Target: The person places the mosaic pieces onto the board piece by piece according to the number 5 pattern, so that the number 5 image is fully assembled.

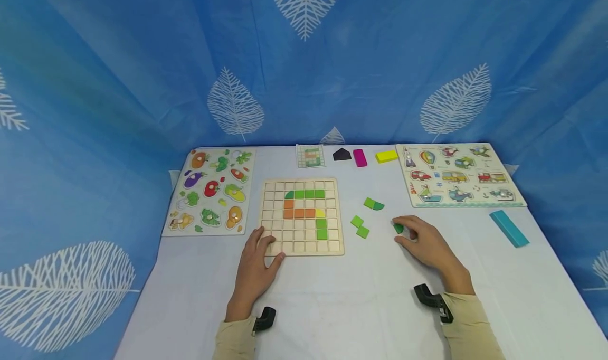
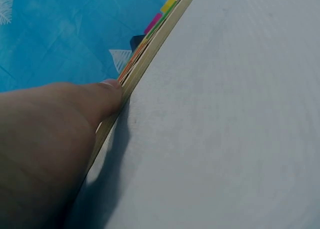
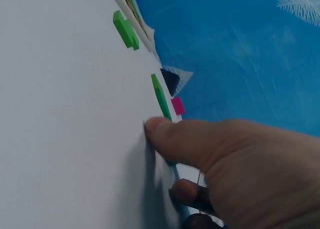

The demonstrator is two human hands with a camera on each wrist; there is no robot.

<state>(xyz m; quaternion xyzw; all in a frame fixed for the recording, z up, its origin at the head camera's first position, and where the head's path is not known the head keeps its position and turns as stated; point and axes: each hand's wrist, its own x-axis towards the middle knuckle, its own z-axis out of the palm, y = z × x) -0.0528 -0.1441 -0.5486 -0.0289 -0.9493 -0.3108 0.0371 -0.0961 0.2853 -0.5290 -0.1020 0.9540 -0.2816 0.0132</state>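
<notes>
Our left hand (image 1: 256,259) flat, fingers straight, steadying grid board (image 1: 302,216); right hand (image 1: 424,242) pinching dark green piece (image 1: 398,227) under fingertips.

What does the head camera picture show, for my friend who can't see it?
A person's left hand rests on the corner of a wooden grid puzzle board holding green, orange and yellow tiles, while the right hand pinches a small dark green piece on the white table. Loose green square tiles lie between them.
</notes>
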